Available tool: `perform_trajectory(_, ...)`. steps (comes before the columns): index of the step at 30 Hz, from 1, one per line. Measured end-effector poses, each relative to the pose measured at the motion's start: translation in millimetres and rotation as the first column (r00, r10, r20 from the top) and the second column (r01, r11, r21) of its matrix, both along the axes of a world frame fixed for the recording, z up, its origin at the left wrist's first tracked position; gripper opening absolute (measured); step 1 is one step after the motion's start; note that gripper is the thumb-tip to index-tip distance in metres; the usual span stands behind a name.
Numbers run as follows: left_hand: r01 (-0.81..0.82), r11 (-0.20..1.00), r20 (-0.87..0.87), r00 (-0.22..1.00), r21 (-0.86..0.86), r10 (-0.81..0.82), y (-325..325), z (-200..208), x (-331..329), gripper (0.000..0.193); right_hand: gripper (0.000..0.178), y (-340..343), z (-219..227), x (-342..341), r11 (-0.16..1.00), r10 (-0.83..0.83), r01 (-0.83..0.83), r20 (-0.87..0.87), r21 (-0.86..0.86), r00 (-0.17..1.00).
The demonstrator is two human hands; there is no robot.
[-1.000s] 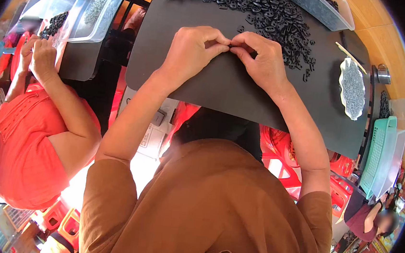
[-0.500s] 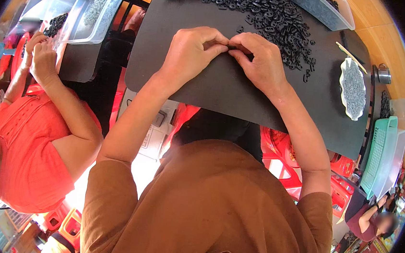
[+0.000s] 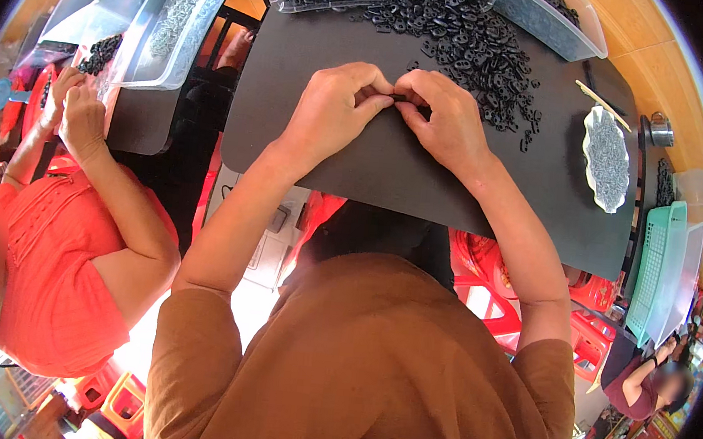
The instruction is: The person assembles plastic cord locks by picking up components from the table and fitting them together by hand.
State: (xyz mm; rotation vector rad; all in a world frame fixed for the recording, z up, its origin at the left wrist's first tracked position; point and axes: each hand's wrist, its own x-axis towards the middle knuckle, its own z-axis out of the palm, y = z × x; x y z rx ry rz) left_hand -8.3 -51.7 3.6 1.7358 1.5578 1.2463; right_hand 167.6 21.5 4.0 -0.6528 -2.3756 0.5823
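Both forearms reach up from the near edge and meet over the middle of the dark matte bench (image 3: 421, 184). The left hand (image 3: 332, 109) is curled, knuckles up, thumb and forefinger closed together. The right hand (image 3: 448, 119) mirrors it, its fingertips touching the left hand's. Clamped between the two hands is a small black plastic piece (image 3: 401, 98), mostly hidden, only a short dark sliver showing. Just beyond the hands on the far side lies a loose heap of small black plastic rings (image 3: 459, 37). Far right sits a white scalloped dish of grey bits (image 3: 606, 158).
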Motion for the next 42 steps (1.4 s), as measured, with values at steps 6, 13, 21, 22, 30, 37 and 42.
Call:
perform_trajectory(6,-0.004,1.0,-0.012,1.0,0.014,0.004,0.6,-0.8,0.1,0.013,0.02,1.7,-0.6,-0.6,1.0,0.014,-0.014,-0.03,0.002,0.999)
perform_trajectory(13,-0.022,0.999,-0.028,0.999,-0.024,0.022,0.1,-0.5,-0.5,0.014,0.018,3.0,-4.3,-1.3,0.999,0.02,-0.022,-0.059,-0.035,0.998)
perform_trajectory(21,-0.026,0.999,-0.04,0.999,-0.02,0.026,0.8,-1.3,-1.0,0.011,0.02,3.9,-4.1,-3.6,0.999,0.015,-0.016,-0.038,-0.042,0.999)
perform_trajectory(22,-0.03,0.999,-0.043,0.999,-0.022,0.029,1.5,-1.6,-1.0,0.011,0.02,3.7,-3.9,-3.8,0.999,0.012,-0.014,-0.039,-0.041,0.999)
perform_trajectory(30,-0.02,0.999,-0.011,1.0,-0.046,0.02,2.4,-3.7,0.0,0.01,0.017,4.7,-5.9,-2.4,0.986,0.017,-0.036,-0.114,-0.163,0.993)
perform_trajectory(37,-0.004,0.998,0.038,0.999,-0.063,0.006,1.4,0.3,-1.0,0.013,0.018,2.0,-4.4,-3.9,0.99,-0.015,-0.003,-0.125,-0.141,0.992)
perform_trajectory(42,-0.027,0.997,0.035,0.999,-0.075,0.029,1.8,1.6,-1.6,0.012,0.018,0.9,-3.7,-5.4,0.992,-0.002,-0.014,-0.133,-0.122,0.991)
